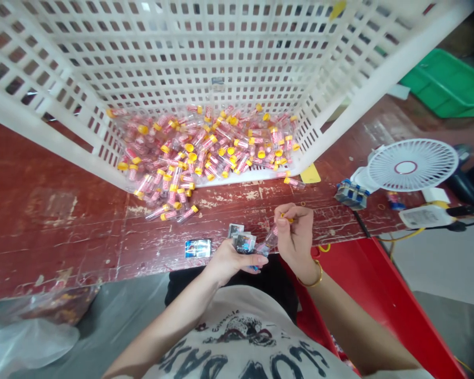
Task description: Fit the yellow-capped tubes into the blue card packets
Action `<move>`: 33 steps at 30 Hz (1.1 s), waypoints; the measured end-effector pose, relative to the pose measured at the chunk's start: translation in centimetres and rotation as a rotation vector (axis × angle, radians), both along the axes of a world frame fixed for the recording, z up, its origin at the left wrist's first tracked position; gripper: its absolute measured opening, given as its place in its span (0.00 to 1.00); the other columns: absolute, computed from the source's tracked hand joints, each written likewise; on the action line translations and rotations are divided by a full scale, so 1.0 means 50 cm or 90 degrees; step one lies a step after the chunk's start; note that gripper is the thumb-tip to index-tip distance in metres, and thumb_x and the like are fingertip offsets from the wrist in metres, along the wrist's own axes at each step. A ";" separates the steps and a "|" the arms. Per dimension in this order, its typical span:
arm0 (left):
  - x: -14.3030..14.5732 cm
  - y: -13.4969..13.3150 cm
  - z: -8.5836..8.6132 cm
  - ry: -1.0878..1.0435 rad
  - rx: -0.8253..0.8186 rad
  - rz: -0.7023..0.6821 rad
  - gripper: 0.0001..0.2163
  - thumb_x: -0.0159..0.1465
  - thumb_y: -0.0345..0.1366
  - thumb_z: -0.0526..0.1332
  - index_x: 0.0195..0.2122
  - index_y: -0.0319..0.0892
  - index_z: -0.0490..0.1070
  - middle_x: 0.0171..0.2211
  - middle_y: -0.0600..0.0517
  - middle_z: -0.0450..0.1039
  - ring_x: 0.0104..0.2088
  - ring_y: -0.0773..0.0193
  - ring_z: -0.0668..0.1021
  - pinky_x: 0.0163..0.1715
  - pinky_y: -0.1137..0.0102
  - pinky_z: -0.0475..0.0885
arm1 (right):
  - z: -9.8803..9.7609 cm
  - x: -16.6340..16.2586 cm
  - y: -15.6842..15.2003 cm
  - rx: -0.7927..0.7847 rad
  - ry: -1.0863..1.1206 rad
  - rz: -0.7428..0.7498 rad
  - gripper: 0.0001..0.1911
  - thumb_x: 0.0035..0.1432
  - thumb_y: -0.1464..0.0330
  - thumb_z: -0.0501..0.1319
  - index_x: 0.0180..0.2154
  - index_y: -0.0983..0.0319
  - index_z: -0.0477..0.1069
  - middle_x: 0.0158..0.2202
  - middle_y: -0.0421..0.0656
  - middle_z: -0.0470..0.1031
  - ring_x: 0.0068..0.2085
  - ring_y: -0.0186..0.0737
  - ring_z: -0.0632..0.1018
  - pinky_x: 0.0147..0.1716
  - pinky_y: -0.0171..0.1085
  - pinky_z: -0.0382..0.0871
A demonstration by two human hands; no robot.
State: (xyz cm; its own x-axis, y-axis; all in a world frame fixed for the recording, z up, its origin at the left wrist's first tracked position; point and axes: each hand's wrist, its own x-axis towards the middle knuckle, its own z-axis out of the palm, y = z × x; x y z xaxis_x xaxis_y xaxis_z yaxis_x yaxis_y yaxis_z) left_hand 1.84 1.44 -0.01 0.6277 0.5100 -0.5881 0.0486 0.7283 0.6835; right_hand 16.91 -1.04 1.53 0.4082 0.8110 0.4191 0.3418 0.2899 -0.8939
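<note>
Apparently early going: right hand (296, 237) is pinching one yellow-capped tube (269, 241) shut-fisted over the worktop (63, 221) edge, left hand (231, 260) is gripping small printed packets (243, 243), while most tubes (205, 147) are sitting unprocessed in the tipped white crate (181, 63).

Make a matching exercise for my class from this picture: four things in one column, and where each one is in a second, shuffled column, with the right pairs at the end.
Things
1. white basket
2. small fan
3. clear tube
4. small card packet

Places
A. lying flat on the red table, left of the left hand
B. tipped on its side on the table, full of yellow-capped tubes
C. held by the right hand, near the left hand
D. standing at the right end of the table

Pairs: 1-B, 2-D, 3-C, 4-A

The left hand grips more packets; the right hand pinches the tube's yellow cap.
</note>
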 end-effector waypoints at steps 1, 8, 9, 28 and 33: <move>-0.001 0.000 -0.001 0.000 0.000 0.000 0.15 0.41 0.35 0.75 0.28 0.36 0.76 0.23 0.53 0.75 0.25 0.64 0.77 0.29 0.65 0.78 | 0.002 0.001 0.000 -0.022 0.041 -0.008 0.09 0.64 0.61 0.54 0.35 0.56 0.54 0.31 0.38 0.64 0.25 0.31 0.66 0.23 0.34 0.62; -0.004 0.006 0.001 0.029 -0.024 0.025 0.17 0.38 0.33 0.76 0.29 0.36 0.77 0.26 0.52 0.77 0.26 0.65 0.77 0.28 0.66 0.78 | 0.048 0.067 -0.027 -0.405 0.132 0.243 0.13 0.55 0.60 0.64 0.33 0.59 0.61 0.18 0.31 0.63 0.17 0.28 0.64 0.18 0.29 0.57; -0.004 0.007 0.001 0.028 -0.022 0.022 0.17 0.38 0.34 0.76 0.30 0.36 0.77 0.26 0.52 0.77 0.26 0.65 0.77 0.28 0.66 0.78 | 0.051 0.074 -0.032 -0.446 0.101 0.290 0.13 0.53 0.61 0.65 0.33 0.60 0.64 0.18 0.32 0.64 0.18 0.28 0.65 0.18 0.29 0.58; -0.003 0.002 -0.012 0.010 0.086 0.022 0.15 0.40 0.34 0.75 0.27 0.36 0.75 0.21 0.54 0.75 0.23 0.68 0.75 0.24 0.74 0.72 | 0.072 0.077 -0.022 -0.543 0.039 0.237 0.19 0.56 0.53 0.58 0.24 0.61 0.65 0.11 0.34 0.63 0.13 0.28 0.61 0.14 0.29 0.54; -0.001 0.004 -0.013 0.029 0.031 0.039 0.18 0.38 0.32 0.76 0.30 0.36 0.74 0.24 0.52 0.77 0.24 0.65 0.78 0.26 0.71 0.75 | 0.063 0.038 -0.009 -0.220 0.077 -0.090 0.19 0.61 0.53 0.53 0.26 0.59 0.59 0.21 0.36 0.62 0.21 0.30 0.65 0.20 0.30 0.60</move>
